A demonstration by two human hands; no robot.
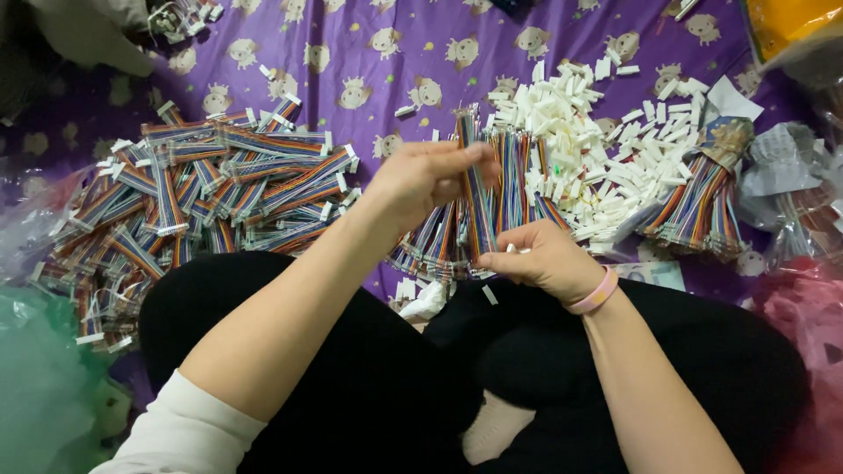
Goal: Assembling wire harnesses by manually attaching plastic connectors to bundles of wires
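My left hand [423, 180] pinches the upper part of a flat multicoloured ribbon cable [479, 206] that stands nearly upright. My right hand [544, 260], with a pink wristband, grips the same cable at its lower end, where a small white connector shows. Behind the hands, a row of loose multicoloured cables [514, 180] lies on the purple patterned cloth [386, 79]. I sit cross-legged in black trousers [369, 377].
A big heap of finished cables with white connectors [211, 189] lies at the left. A mound of white plastic connectors [588, 132] sits at the upper right, next to a tied cable bundle [702, 206]. Plastic bags lie at the left, right and top right edges.
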